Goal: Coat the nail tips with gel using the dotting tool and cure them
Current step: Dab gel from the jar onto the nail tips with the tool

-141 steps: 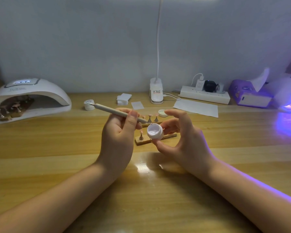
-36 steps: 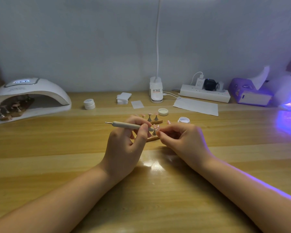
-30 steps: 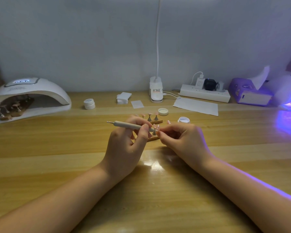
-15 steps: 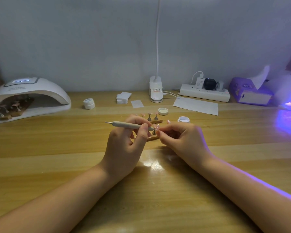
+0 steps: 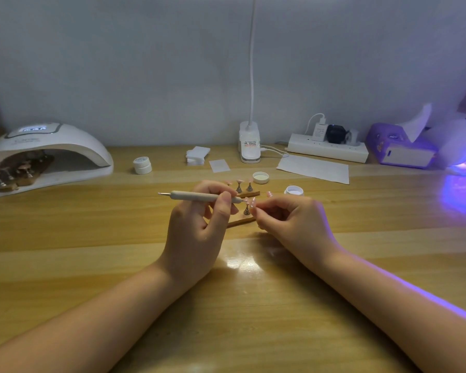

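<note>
Here, left hand (image 5: 197, 232) fingers curled round slim matte dotting tool (image 5: 199, 196); right hand (image 5: 291, 224) apparently pinching glossy nail tip (image 5: 252, 202) (tiny).

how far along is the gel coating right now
Done: a strip of tips sits under the white lamp. In hand: the left hand holds the dotting tool to a tip that the right hand pinches. Left: the tips on the far strip, then curing.
</note>
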A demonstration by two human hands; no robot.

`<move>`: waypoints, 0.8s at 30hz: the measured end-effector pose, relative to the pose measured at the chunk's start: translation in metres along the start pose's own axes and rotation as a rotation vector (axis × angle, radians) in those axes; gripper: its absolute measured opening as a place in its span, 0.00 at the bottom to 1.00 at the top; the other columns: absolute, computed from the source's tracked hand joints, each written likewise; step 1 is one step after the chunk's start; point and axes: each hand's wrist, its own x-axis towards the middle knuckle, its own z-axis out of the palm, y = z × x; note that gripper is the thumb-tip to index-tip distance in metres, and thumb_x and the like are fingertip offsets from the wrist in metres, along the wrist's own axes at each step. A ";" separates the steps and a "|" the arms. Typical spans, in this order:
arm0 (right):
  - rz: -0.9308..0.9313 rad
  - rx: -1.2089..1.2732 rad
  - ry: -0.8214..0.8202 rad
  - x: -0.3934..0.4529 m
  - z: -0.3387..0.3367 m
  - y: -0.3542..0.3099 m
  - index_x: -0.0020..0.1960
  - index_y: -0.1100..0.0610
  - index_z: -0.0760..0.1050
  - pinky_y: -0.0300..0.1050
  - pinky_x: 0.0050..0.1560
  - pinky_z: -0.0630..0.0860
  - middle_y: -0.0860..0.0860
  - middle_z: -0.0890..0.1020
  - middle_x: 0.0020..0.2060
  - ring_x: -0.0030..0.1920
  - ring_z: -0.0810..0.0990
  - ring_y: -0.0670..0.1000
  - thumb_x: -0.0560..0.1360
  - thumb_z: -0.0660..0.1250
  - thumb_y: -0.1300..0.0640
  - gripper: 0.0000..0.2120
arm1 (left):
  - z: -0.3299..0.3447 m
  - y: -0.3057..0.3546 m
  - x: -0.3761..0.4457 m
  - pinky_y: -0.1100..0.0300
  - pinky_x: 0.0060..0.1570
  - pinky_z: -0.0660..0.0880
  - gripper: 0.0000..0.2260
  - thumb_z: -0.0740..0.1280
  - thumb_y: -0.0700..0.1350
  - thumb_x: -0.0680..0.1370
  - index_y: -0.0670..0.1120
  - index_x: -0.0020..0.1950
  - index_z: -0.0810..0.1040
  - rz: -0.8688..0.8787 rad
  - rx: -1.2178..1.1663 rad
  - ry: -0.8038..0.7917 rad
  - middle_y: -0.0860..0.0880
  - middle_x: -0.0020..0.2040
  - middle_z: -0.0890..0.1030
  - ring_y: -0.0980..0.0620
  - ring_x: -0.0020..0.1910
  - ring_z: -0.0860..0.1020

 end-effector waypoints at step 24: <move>-0.044 -0.007 0.008 -0.001 0.000 -0.001 0.50 0.57 0.84 0.30 0.42 0.75 0.44 0.84 0.38 0.38 0.82 0.39 0.72 0.73 0.62 0.07 | 0.001 0.000 -0.001 0.53 0.39 0.79 0.04 0.62 0.43 0.79 0.48 0.49 0.76 0.021 0.086 -0.071 0.53 0.41 0.80 0.54 0.40 0.81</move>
